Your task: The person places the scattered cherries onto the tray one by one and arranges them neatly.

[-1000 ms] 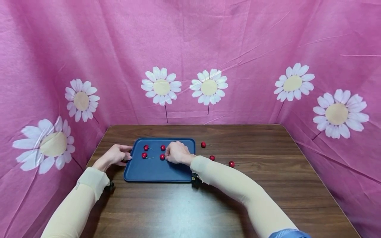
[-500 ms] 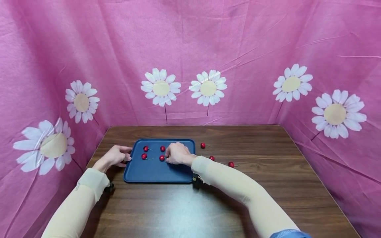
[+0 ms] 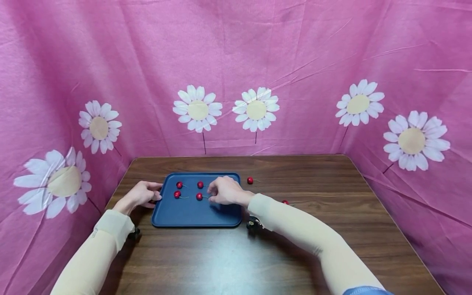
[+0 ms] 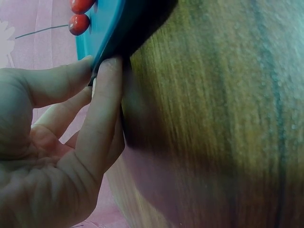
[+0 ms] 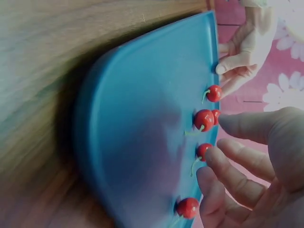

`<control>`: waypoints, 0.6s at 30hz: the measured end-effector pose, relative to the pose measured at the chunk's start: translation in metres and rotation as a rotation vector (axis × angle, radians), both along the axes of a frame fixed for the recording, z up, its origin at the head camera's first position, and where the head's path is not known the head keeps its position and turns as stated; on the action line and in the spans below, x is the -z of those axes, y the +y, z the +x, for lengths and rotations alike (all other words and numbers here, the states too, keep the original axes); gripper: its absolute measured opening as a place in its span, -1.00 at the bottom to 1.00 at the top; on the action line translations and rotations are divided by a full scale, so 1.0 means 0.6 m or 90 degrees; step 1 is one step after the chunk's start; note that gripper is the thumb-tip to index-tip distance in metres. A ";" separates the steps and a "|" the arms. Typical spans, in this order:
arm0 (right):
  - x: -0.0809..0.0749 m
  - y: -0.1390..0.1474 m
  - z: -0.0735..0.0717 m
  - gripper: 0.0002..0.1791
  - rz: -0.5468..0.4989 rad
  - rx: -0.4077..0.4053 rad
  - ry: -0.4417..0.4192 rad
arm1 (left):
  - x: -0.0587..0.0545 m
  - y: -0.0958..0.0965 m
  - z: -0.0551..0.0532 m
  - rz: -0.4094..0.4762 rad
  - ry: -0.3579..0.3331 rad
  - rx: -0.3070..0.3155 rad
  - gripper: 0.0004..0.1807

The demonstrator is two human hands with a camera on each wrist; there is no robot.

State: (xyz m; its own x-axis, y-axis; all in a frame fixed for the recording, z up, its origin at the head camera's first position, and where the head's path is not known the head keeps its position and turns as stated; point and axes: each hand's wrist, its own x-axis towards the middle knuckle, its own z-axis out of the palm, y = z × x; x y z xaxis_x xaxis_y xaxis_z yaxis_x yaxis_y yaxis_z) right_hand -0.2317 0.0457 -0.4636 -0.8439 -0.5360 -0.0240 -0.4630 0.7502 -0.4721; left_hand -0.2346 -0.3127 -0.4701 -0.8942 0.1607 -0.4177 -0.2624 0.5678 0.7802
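Note:
A blue tray (image 3: 184, 215) lies on the wooden table. In the head view, several red cherries with green stems show on it, among them one near cherry (image 3: 199, 196). My left hand (image 3: 141, 194) pinches the tray's left edge; the left wrist view has the thumb and a finger on either side of the rim (image 4: 107, 45). Above the tray's right half hovers my right hand (image 3: 226, 191), its fingers spread apart and holding nothing. The right wrist view shows another cherry (image 5: 187, 207) beside its fingertips, which the hand hides from the head view.
Right of the tray, a cherry (image 3: 250, 180) lies on the table (image 3: 313, 176). Another cherry (image 3: 285, 202) is partly covered by the right sleeve. A pink cloth (image 3: 236, 49) with printed daisies hangs around the back and sides.
My right hand has loosened its fingers beside the near cherry and shifted slightly right. Its sleeve now covers one table cherry seen before. The left hand keeps its hold on the tray.

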 end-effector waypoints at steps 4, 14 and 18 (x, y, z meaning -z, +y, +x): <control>-0.003 0.028 0.003 -0.79 -0.029 -0.029 0.009 | 0.001 -0.001 -0.002 0.000 -0.002 0.002 -0.25; -0.010 0.108 -0.003 -0.72 -0.109 -0.034 -0.012 | -0.002 -0.001 -0.003 -0.006 -0.003 0.005 -0.26; -0.015 0.144 -0.004 -0.69 -0.141 -0.007 -0.038 | -0.002 -0.001 -0.003 -0.005 -0.010 0.002 -0.26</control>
